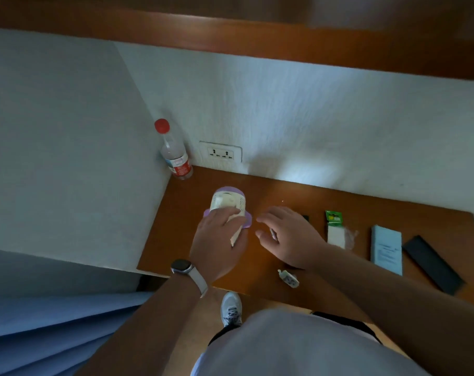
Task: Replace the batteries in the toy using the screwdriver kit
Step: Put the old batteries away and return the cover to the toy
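While the left hand (219,240) lies over the near part of the toy (229,200), its fingers (231,213) are curled round the cream body & clamped on it. A flat cream piece (237,236) sticks out from under the palm toward the near side; can't tell if it's joined to the toy. Toy = cream shell w/ purple rim, sitting on the tabletop (170,234) toward its far-left corner. Right hand (290,237) is just right of the toy, palm down, not touching it. Its fingers (269,214) are spread apart & nearly straight, clamped on nothing I can make out. Thin pale stick (272,234) shows by the thumb side; too blurred to say what it is or whether the hand holds it. Watch (183,267) w/ pale strap sits on the left wrist.

Tabletop is orange-brown wood. Right of the right hand, in a rough row, lie a green battery pack (334,229), a pale blue box (387,249) & a long black case (432,264) at an angle, all flat & apart. Small black thing (305,217) peeks out at the far side of the right hand. Small white item (288,278) lies nr the near edge, by the right wrist. Clear bottle (176,158) w/ red cap stands upright in the far-left corner against the white walls (338,118). Double socket (221,154) is on the wall just right of it. Wood panel (284,44) runs above the wall. Blue fabric (54,321) is at near left; pale shoe (231,308) is on the floor by the near edge.
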